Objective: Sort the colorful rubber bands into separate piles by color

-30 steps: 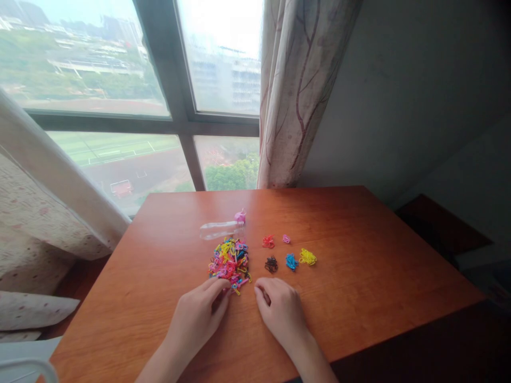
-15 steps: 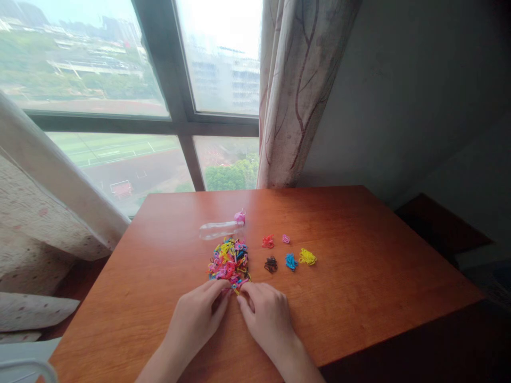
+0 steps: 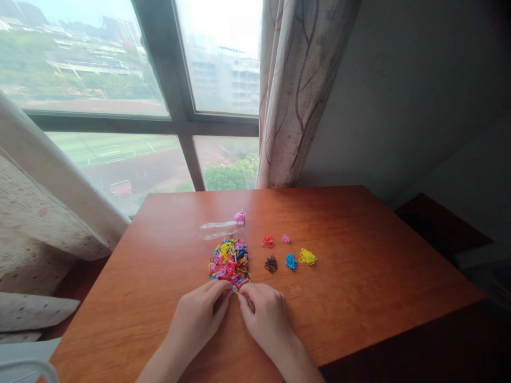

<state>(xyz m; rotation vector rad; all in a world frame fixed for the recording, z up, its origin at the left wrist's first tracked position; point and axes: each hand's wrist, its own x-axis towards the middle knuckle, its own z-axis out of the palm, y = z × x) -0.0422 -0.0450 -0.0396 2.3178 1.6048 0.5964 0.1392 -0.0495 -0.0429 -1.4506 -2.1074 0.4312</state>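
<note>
A heap of small mixed-colour rubber bands (image 3: 228, 260) lies on the wooden table, directly in front of my fingertips. At its near edge my left hand (image 3: 202, 309) is pinched, thumb against fingers, touching the bands. My right hand (image 3: 266, 307) is pinched too, its fingertips on a yellow band. The tips of both hands nearly meet, and a bit of blue and yellow shows between them. Sorted by colour to the right are red bands (image 3: 268, 241), pink bands (image 3: 286, 239), black bands (image 3: 271, 264), blue bands (image 3: 291, 261) and yellow bands (image 3: 307, 257).
Behind the heap a clear plastic container (image 3: 221, 230) lies on its side, with a pink cap-like piece (image 3: 240, 216) by its end. The table (image 3: 359, 276) reaches back to a window and a patterned curtain (image 3: 295, 96). A white curved object (image 3: 30, 367) stands at lower left.
My fingertips have shifted slightly at the near edge of the heap, and the blue and yellow bands between them sit a little differently. The sorted piles look the same.
</note>
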